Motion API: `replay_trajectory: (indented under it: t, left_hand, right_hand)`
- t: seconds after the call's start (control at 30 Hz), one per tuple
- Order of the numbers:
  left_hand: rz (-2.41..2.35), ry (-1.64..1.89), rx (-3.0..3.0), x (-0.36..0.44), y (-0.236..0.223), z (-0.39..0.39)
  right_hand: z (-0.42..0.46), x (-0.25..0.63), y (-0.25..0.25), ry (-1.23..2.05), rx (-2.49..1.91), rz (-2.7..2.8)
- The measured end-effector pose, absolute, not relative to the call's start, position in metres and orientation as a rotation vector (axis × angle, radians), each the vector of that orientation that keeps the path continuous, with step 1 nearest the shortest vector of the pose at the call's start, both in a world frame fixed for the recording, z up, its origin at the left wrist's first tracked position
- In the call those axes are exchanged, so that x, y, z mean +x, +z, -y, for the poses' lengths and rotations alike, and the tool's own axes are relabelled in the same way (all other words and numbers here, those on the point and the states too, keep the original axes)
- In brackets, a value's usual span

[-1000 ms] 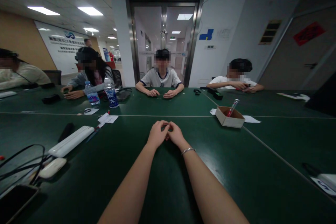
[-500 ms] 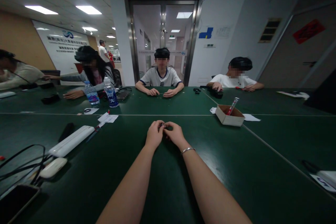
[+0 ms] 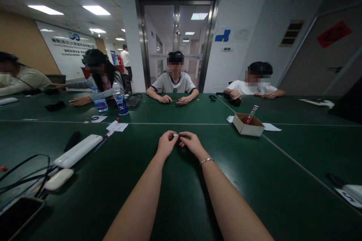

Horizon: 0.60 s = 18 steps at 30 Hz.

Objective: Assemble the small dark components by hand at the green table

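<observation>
Over the middle of the table my left hand [image 3: 166, 145] is closed, pinching a small shiny silvery piece [image 3: 175, 135] between thumb and fingers. The piece is too small to tell its kind. Close beside it, my right hand [image 3: 193, 144] has its thumb and forefinger brought together at the right end of the piece. What lies between those right fingertips is hidden. A silver bracelet [image 3: 207, 160] circles my right wrist. Both forearms reach forward over the green table [image 3: 181, 199].
An open box [image 3: 248, 129] holding a red-and-clear tube stands to the right. Leftward lie a long white device [image 3: 78, 150], a white oval case [image 3: 59, 179], cables and a phone [image 3: 21, 214]. Two bottles [image 3: 120, 99] stand farther back. Several people sit across the table.
My right hand has shifted slightly right, and its fingertips have drawn a little away from the left ones. The silvery piece now shows between them. A person in the background has moved right.
</observation>
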<state>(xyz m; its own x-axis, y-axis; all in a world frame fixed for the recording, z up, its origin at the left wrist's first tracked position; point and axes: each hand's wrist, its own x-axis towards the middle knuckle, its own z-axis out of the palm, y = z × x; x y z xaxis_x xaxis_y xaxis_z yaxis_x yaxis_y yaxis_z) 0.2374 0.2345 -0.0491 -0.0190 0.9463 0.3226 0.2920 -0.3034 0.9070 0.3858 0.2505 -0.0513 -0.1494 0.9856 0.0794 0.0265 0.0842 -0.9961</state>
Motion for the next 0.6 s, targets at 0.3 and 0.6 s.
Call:
replay_trajectory:
  t: [0.3, 0.6]
  left_hand:
    - [-1.37, 1.265, 1.597, 0.2329, -0.0495, -0.2376]
    - [-1.464, 1.209, 1.581, 0.2318, -0.047, -0.235]
  right_hand:
    - [-0.2474, 0.3942, -0.0502, 1.276, -1.007, 1.251]
    - [-0.2451, 0.3957, -0.0492, 1.35, -0.969, 1.196]
